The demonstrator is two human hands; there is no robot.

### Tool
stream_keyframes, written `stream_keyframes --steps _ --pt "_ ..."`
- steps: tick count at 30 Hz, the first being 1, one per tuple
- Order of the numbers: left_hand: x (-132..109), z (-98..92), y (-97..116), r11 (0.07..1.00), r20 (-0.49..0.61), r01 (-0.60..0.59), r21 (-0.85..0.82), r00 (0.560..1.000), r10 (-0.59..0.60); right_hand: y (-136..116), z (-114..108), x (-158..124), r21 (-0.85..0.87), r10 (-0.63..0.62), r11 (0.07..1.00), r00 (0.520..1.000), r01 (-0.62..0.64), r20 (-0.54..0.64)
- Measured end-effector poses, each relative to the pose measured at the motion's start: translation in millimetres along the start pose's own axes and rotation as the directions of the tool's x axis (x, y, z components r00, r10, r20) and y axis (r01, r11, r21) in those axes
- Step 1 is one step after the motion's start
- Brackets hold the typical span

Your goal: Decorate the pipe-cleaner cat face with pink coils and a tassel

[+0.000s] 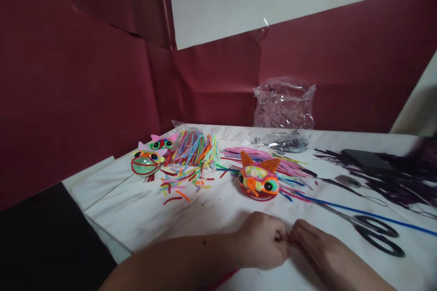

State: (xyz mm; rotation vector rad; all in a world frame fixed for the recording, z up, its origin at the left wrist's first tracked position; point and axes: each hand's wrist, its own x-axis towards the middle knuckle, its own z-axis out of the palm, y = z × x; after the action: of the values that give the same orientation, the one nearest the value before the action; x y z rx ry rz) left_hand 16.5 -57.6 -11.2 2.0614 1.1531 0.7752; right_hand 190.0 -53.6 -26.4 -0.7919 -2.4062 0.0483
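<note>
Left hand (261, 242) and right hand (316, 243) are both curled closed, can't tell on what; orange-eared toy (259, 181) sits just beyond the left.

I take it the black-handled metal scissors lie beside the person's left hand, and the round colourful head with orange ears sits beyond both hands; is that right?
Not quite: the head view shows the black-handled metal scissors lying beside the right hand, not the left hand. The round colourful head with orange ears does sit beyond both hands.
</note>
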Motion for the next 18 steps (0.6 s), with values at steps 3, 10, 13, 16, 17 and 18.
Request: stream_keyframes --steps 3,10,13,16,17,18 --pt "2 -0.9 2 0.971 -0.023 0.092 -0.222 0.995 -0.100 -5 -5 2 0.132 0.142 0.982 0.989 -0.136 -0.038" --pt "4 -4.3 9 0.843 -0.063 0.100 -0.528 0.986 -0.156 -13 -6 7 0.466 0.456 0.788 0.890 -0.402 -0.004" --pt "6 -0.7 5 0.824 0.002 0.166 -0.542 0.980 -0.197 -15 -6 7 0.442 0.439 0.811 0.898 -0.382 -0.029" --pt "7 0.1 1 0.803 0.087 0.215 -0.555 0.976 -0.201 -18 -9 7 0.343 0.359 0.883 0.932 -0.321 -0.053" --pt "8 -0.7 1 0.814 0.110 0.222 -0.537 0.975 -0.193 -18 -10 7 0.302 0.333 0.904 0.942 -0.304 -0.047" --pt "7 -1.9 1 0.839 0.121 0.218 -0.499 0.976 -0.182 -17 -11 6 0.262 0.316 0.918 0.948 -0.297 -0.033"
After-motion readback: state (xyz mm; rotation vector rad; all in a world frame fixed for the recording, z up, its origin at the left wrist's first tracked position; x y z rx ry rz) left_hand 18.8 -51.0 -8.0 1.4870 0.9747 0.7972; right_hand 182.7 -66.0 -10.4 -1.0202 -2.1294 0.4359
